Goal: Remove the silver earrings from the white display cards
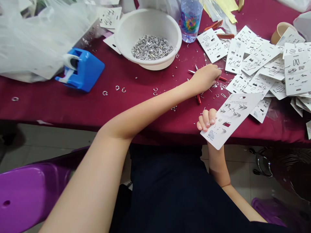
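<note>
My right hand (206, 119) grips a white earring card (229, 121) by its lower left edge. Metal earring backs poke out of the card's surface, and a barcode label is near its bottom. My left hand (206, 77) is lowered over the table with its fingers curled inward; what they pinch, if anything, is hidden. Under and beside that hand lie red-handled pliers (199, 99), partly covered by it. Small loose metal earring pieces (221, 85) are scattered just right of the left hand.
A white bowl (148, 63) with many small metal pieces stands at the back, beside a water bottle (191, 22). A blue tape dispenser (84, 71) and plastic bags (36, 38) are on the left. Earring cards (261, 60) pile up on the right. A purple stool (21, 194) stands below.
</note>
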Demonstrator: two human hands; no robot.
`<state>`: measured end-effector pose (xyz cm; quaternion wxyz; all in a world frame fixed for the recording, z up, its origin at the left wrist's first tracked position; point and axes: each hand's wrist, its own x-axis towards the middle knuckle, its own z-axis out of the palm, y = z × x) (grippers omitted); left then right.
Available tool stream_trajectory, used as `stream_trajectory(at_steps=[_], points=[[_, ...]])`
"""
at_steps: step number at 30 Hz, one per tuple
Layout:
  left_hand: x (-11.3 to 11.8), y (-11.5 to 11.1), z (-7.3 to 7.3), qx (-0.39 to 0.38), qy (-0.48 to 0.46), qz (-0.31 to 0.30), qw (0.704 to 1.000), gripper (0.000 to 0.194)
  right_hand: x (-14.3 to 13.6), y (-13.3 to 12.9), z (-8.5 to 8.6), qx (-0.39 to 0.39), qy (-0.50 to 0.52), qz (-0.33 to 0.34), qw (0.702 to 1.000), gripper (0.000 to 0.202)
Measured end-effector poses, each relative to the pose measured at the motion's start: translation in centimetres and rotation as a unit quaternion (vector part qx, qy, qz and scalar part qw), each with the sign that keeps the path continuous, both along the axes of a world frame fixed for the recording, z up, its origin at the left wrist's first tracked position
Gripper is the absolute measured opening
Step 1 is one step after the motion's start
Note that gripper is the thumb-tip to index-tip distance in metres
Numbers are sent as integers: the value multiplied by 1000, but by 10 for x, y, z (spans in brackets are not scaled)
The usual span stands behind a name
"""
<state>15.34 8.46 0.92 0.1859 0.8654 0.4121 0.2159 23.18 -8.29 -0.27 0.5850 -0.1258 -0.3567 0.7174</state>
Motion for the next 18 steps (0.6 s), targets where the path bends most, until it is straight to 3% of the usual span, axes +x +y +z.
stream_trajectory(at_steps=[4, 12, 18], points=[[2, 9, -4, 9, -10, -1, 1000, 26, 0, 1, 0, 6, -2, -5, 1000, 40], [-22, 41, -12, 49, -19, 27, 998, 28, -2, 3, 2, 20, -5, 14, 1000, 37], [-25, 42, -18, 60, -30, 20, 998, 28, -1, 3, 4, 17, -2, 21, 1000, 34]])
